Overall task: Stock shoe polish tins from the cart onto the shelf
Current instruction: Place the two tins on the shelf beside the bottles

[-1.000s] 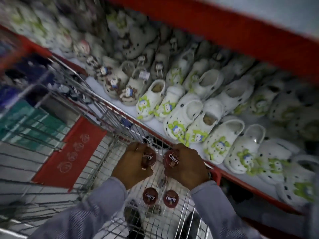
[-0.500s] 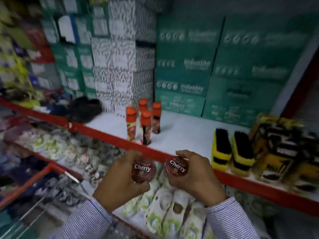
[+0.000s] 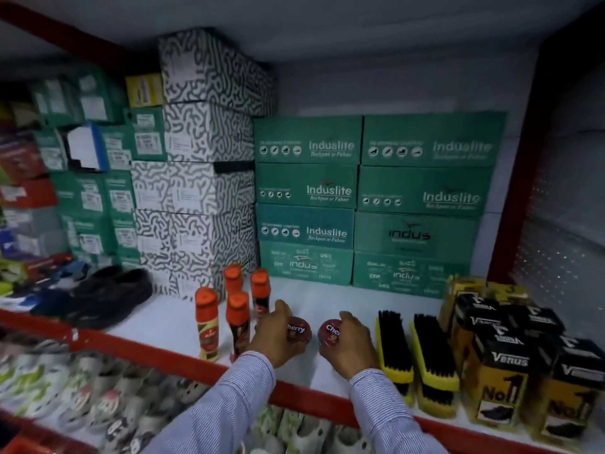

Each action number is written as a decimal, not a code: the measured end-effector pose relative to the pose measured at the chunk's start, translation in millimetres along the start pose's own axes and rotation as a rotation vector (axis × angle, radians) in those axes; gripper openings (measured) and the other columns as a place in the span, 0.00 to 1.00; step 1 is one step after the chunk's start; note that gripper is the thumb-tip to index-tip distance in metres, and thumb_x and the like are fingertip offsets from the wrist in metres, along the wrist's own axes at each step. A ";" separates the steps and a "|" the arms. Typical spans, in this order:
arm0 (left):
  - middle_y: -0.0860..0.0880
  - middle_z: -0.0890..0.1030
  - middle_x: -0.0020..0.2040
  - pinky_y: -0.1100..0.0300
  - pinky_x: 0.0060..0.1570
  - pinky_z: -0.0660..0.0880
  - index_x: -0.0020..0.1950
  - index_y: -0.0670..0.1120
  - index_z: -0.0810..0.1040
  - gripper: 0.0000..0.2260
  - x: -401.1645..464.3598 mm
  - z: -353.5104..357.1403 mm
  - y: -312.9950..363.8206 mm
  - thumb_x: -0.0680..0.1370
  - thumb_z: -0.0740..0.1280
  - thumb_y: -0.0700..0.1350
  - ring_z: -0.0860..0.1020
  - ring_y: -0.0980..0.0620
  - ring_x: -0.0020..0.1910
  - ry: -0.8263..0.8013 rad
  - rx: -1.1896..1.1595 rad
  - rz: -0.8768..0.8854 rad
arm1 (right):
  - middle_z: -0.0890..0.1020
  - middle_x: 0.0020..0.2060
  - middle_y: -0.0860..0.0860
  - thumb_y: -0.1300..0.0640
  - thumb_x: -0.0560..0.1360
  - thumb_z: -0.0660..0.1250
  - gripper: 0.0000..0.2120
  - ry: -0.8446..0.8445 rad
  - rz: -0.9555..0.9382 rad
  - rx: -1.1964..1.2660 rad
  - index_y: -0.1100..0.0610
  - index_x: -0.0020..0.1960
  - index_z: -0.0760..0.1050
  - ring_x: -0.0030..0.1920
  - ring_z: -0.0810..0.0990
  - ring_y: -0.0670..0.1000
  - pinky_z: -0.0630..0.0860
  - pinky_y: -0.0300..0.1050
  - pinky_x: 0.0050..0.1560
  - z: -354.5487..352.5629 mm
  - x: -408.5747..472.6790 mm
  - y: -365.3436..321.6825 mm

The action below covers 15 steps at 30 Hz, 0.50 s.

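Observation:
My left hand [image 3: 273, 339] grips a round dark red Cherry shoe polish tin [image 3: 297, 329], its lid facing me. My right hand [image 3: 352, 350] grips a second Cherry tin [image 3: 330, 332] the same way. Both tins are over the white shelf board [image 3: 327, 299], a little apart from each other, between the orange-capped bottles and the brushes. Whether the tins touch the board I cannot tell. The cart is out of view.
Several orange-capped polish bottles [image 3: 237, 314] stand just left of my left hand. Two yellow-backed brushes [image 3: 393, 345] lie right of my right hand, then yellow Venus boxes [image 3: 501, 365]. Green Induslite boxes [image 3: 307, 198] fill the back. A red shelf edge [image 3: 183, 353] runs in front.
My hands lifted the two tins out of the cart, rose past the clog shelf and reached forward over the upper shelf board.

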<state>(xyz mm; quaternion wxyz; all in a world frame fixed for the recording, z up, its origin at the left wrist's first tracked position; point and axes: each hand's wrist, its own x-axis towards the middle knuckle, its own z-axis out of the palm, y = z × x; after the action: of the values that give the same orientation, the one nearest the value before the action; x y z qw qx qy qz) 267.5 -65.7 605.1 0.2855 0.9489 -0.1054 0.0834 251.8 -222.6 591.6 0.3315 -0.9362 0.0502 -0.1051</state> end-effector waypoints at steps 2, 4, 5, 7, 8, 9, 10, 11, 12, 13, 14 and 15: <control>0.49 0.75 0.46 0.58 0.45 0.72 0.53 0.44 0.63 0.25 14.4 8.0 -5.0 0.67 0.76 0.44 0.79 0.46 0.49 -0.032 0.015 -0.021 | 0.75 0.64 0.57 0.51 0.69 0.73 0.31 -0.021 0.028 -0.065 0.59 0.67 0.66 0.66 0.71 0.61 0.74 0.52 0.62 6.9 13.7 4.8; 0.45 0.78 0.50 0.60 0.45 0.70 0.55 0.43 0.63 0.25 25.0 14.6 -7.9 0.68 0.75 0.43 0.79 0.44 0.52 -0.056 0.030 -0.036 | 0.75 0.64 0.57 0.52 0.69 0.72 0.28 -0.048 0.050 -0.115 0.58 0.65 0.66 0.66 0.70 0.61 0.74 0.53 0.60 12.3 25.5 8.9; 0.44 0.79 0.53 0.61 0.45 0.69 0.58 0.41 0.64 0.25 28.0 16.4 -7.7 0.69 0.75 0.43 0.79 0.44 0.54 -0.069 0.036 -0.041 | 0.75 0.64 0.57 0.52 0.69 0.72 0.27 -0.061 0.060 -0.133 0.59 0.64 0.67 0.66 0.70 0.62 0.74 0.53 0.60 13.8 29.8 10.5; 0.43 0.80 0.56 0.61 0.46 0.67 0.60 0.40 0.64 0.25 32.0 20.3 -8.1 0.70 0.74 0.44 0.79 0.44 0.56 -0.095 0.053 -0.053 | 0.74 0.64 0.57 0.52 0.69 0.72 0.27 -0.090 0.071 -0.162 0.59 0.64 0.66 0.65 0.71 0.62 0.74 0.54 0.60 16.4 36.2 13.0; 0.43 0.80 0.56 0.61 0.46 0.68 0.61 0.40 0.64 0.26 33.0 22.2 -9.3 0.70 0.74 0.44 0.79 0.43 0.57 -0.103 0.058 -0.055 | 0.74 0.65 0.58 0.53 0.70 0.72 0.29 -0.109 0.071 -0.172 0.60 0.66 0.65 0.66 0.70 0.63 0.74 0.54 0.61 16.9 37.9 14.2; 0.42 0.80 0.58 0.60 0.48 0.69 0.62 0.41 0.64 0.26 33.7 23.8 -10.6 0.71 0.73 0.44 0.78 0.43 0.58 -0.107 0.060 -0.060 | 0.72 0.67 0.58 0.54 0.70 0.71 0.33 -0.126 0.065 -0.170 0.61 0.70 0.62 0.68 0.69 0.63 0.73 0.55 0.63 16.3 38.2 14.9; 0.41 0.79 0.59 0.60 0.51 0.70 0.64 0.41 0.64 0.27 32.5 23.9 -11.3 0.71 0.73 0.44 0.78 0.43 0.60 -0.113 0.061 -0.069 | 0.70 0.70 0.58 0.54 0.71 0.71 0.37 -0.139 0.048 -0.163 0.61 0.74 0.58 0.70 0.67 0.62 0.72 0.55 0.65 14.7 36.4 15.1; 0.41 0.78 0.62 0.60 0.55 0.70 0.67 0.42 0.64 0.28 28.9 23.6 -12.3 0.71 0.72 0.43 0.77 0.43 0.62 -0.112 0.061 -0.065 | 0.67 0.72 0.57 0.55 0.72 0.70 0.39 -0.137 0.014 -0.151 0.60 0.76 0.54 0.71 0.65 0.62 0.70 0.55 0.68 12.8 32.5 15.9; 0.41 0.76 0.65 0.60 0.60 0.69 0.69 0.42 0.64 0.29 23.5 21.5 -11.8 0.71 0.71 0.42 0.75 0.43 0.65 -0.099 0.061 -0.045 | 0.65 0.74 0.57 0.55 0.73 0.69 0.40 -0.117 -0.030 -0.140 0.60 0.77 0.52 0.73 0.63 0.62 0.68 0.55 0.70 9.7 26.7 16.0; 0.41 0.73 0.68 0.59 0.65 0.68 0.71 0.43 0.63 0.30 15.2 20.1 -11.6 0.72 0.70 0.42 0.72 0.43 0.69 -0.079 0.062 -0.002 | 0.62 0.76 0.57 0.55 0.73 0.68 0.39 -0.089 -0.080 -0.132 0.59 0.78 0.51 0.74 0.61 0.61 0.65 0.54 0.72 7.4 17.7 16.9; 0.42 0.70 0.72 0.57 0.69 0.65 0.73 0.44 0.62 0.30 6.7 17.3 -9.8 0.73 0.69 0.42 0.68 0.43 0.72 -0.047 0.070 0.052 | 0.60 0.77 0.57 0.55 0.75 0.67 0.38 -0.060 -0.133 -0.122 0.59 0.78 0.50 0.76 0.58 0.60 0.62 0.54 0.74 3.8 7.3 16.6; 0.42 0.65 0.76 0.54 0.72 0.64 0.74 0.46 0.61 0.30 -6.3 17.4 -10.6 0.74 0.68 0.42 0.63 0.44 0.76 -0.010 0.080 0.101 | 0.58 0.78 0.56 0.55 0.75 0.66 0.38 -0.030 -0.190 -0.105 0.57 0.78 0.50 0.77 0.55 0.59 0.59 0.53 0.76 3.6 -7.2 17.5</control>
<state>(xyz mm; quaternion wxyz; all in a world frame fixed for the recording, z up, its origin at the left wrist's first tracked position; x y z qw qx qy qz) 265.8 -65.8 583.9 0.2421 0.9535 -0.1509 0.0973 245.2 -232.8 576.7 0.2713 -0.9543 -0.0381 -0.1193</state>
